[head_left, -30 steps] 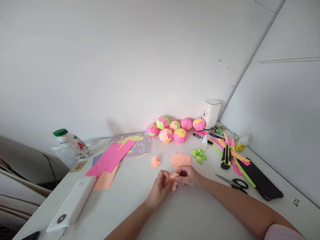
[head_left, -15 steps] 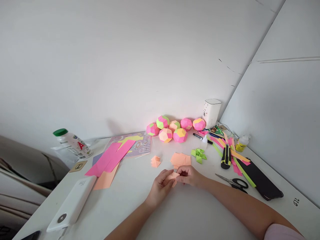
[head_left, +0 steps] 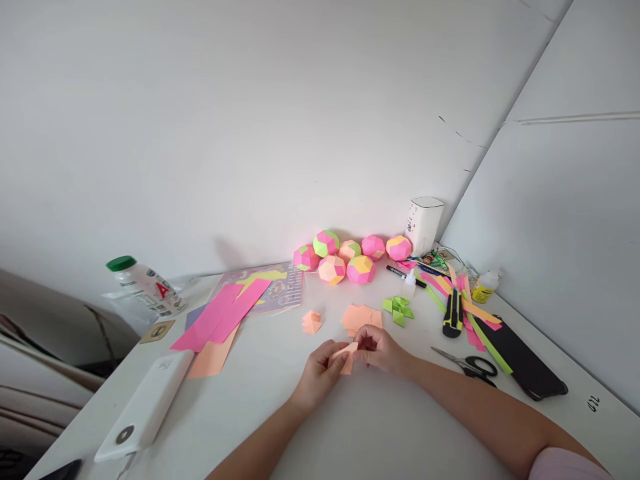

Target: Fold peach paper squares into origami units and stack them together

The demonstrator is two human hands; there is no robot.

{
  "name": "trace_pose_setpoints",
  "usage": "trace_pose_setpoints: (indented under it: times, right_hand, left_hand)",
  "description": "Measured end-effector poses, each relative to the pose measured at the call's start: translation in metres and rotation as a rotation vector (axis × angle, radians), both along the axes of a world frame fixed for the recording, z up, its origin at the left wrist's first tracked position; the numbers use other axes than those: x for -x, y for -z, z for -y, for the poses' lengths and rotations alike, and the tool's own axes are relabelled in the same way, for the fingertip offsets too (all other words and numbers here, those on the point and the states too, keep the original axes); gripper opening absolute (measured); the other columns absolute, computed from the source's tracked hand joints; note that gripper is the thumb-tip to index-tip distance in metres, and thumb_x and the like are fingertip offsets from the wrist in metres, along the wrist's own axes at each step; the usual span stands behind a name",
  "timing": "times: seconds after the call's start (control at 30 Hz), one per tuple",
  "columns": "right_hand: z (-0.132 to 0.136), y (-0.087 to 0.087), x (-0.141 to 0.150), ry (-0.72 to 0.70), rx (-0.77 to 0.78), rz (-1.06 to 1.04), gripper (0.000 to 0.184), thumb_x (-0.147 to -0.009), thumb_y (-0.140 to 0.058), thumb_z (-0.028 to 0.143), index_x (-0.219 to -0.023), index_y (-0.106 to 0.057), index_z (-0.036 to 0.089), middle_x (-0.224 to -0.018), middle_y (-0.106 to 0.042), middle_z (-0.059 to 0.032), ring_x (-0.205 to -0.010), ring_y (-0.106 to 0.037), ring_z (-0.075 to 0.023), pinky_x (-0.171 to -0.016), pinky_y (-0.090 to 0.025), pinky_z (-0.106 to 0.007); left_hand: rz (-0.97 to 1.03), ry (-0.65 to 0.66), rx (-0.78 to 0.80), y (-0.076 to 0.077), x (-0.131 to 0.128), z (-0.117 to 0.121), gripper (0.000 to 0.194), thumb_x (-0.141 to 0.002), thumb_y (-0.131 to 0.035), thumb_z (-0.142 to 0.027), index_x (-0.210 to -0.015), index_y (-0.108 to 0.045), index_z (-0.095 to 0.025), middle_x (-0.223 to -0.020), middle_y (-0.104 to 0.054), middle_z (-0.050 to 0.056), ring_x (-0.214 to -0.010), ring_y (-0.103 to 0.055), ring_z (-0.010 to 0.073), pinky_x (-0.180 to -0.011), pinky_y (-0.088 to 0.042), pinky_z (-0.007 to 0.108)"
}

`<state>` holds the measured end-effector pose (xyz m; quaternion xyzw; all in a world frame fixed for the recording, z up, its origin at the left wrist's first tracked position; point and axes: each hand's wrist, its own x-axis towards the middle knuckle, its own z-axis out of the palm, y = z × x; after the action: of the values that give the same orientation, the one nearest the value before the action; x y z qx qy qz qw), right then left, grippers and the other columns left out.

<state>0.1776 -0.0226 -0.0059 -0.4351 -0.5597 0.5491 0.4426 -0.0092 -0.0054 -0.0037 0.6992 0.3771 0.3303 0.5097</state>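
Observation:
A small folded piece of peach paper (head_left: pixel 348 364) is pinched between my two hands above the table. My left hand (head_left: pixel 321 371) grips its left side, thumb on top. My right hand (head_left: pixel 379 350) pinches its right edge with thumb and fingers. Just beyond my hands lie flat peach paper pieces (head_left: pixel 361 317), partly hidden by my right hand. To the left of these sits a little group of folded peach pieces (head_left: pixel 312 322). Folded green pieces (head_left: pixel 399 310) lie to the right.
Several paper balls (head_left: pixel 361 270) line the wall. Scissors (head_left: pixel 470 363), a box cutter (head_left: pixel 453 313), paper strips (head_left: pixel 484 333) and a black phone-like case (head_left: pixel 525 357) lie right. Pink sheets (head_left: pixel 225 317), a white power bank (head_left: pixel 146 407) and a tilted bottle (head_left: pixel 145 287) are left.
The peach paper has been turned and folded over between my fingers, its outline now narrower. Both hands stay in nearly the same place.

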Motion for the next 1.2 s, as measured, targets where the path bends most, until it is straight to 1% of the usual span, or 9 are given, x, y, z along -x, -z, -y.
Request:
trace_pose_setpoints:
  times: [0.07, 0.17, 0.33, 0.5, 0.67, 0.87, 1.2]
  right_hand:
    - [-0.0003, 0.0002, 0.0006, 0.008, -0.002, -0.020, 0.032, -0.066, -0.073, 0.036, -0.080, -0.051, 0.018, -0.067, -0.050, 0.0041, -0.057, -0.047, -0.0099, -0.048, -0.045, -0.022]
    - [-0.0010, 0.0021, 0.0004, -0.012, -0.027, -0.009, 0.028, -0.069, -0.070, 0.037, -0.081, -0.055, 0.017, -0.068, -0.051, 0.0028, -0.057, -0.049, -0.0100, -0.048, -0.045, -0.023]
    - [-0.0018, 0.0053, -0.0014, -0.018, -0.060, 0.033, 0.022, -0.073, -0.066, 0.037, -0.078, -0.060, 0.016, -0.061, -0.054, 0.0034, -0.049, -0.050, -0.0092, -0.048, -0.041, -0.023]
    - [-0.0008, 0.0011, -0.0008, -0.010, -0.052, 0.023, 0.023, -0.072, -0.067, 0.037, -0.077, -0.062, 0.016, -0.058, -0.053, 0.0036, -0.047, -0.049, -0.0094, -0.047, -0.039, -0.023]
    - [-0.0002, -0.0022, 0.0001, 0.003, -0.047, 0.030, 0.024, -0.072, -0.067, 0.038, -0.074, -0.063, 0.015, -0.054, -0.052, 0.0038, -0.046, -0.049, -0.0096, -0.046, -0.038, -0.023]
    - [-0.0010, 0.0011, -0.0011, 0.015, -0.034, 0.031, 0.026, -0.069, -0.069, 0.040, -0.073, -0.063, 0.015, -0.053, -0.052, 0.0036, -0.046, -0.050, -0.0100, -0.046, -0.038, -0.023]
    - [-0.0032, 0.0059, -0.0046, 0.007, -0.042, 0.033, 0.024, -0.072, -0.068, 0.038, -0.075, -0.062, 0.015, -0.056, -0.052, 0.0036, -0.047, -0.050, -0.0091, -0.046, -0.037, -0.021]
  left_hand:
    - [0.005, 0.013, 0.007, -0.0017, 0.0002, 0.0004, 0.032, -0.084, -0.050, -0.042, -0.100, -0.069, -0.022, -0.074, -0.054, 0.002, -0.073, -0.051, 0.0173, -0.070, -0.041, 0.028]
    - [0.006, 0.025, 0.006, -0.0024, 0.0002, 0.0006, 0.032, -0.084, -0.050, -0.043, -0.097, -0.070, -0.022, -0.072, -0.052, 0.001, -0.070, -0.049, 0.0163, -0.066, -0.040, 0.027]
    - [0.002, 0.016, 0.010, -0.0020, 0.0000, 0.0002, 0.033, -0.083, -0.052, -0.045, -0.091, -0.072, -0.020, -0.068, -0.051, 0.002, -0.065, -0.047, 0.0155, -0.061, -0.040, 0.025]
    - [0.006, 0.008, -0.019, -0.0021, -0.0005, 0.0004, 0.032, -0.083, -0.052, -0.044, -0.089, -0.073, -0.020, -0.065, -0.047, 0.001, -0.063, -0.045, 0.0145, -0.060, -0.040, 0.025]
    - [-0.005, 0.011, -0.015, -0.0043, -0.0007, 0.0014, 0.032, -0.083, -0.052, -0.043, -0.087, -0.073, -0.020, -0.064, -0.046, 0.000, -0.061, -0.043, 0.0136, -0.059, -0.038, 0.024]
    - [-0.001, 0.015, 0.006, -0.0037, -0.0003, 0.0012, 0.032, -0.081, -0.053, -0.044, -0.085, -0.073, -0.020, -0.064, -0.045, 0.000, -0.060, -0.041, 0.0137, -0.058, -0.037, 0.024]
    - [0.008, 0.017, 0.032, -0.0016, -0.0002, 0.0005, 0.032, -0.080, -0.054, -0.045, -0.081, -0.072, -0.019, -0.064, -0.046, 0.000, -0.060, -0.042, 0.0136, -0.057, -0.036, 0.024]
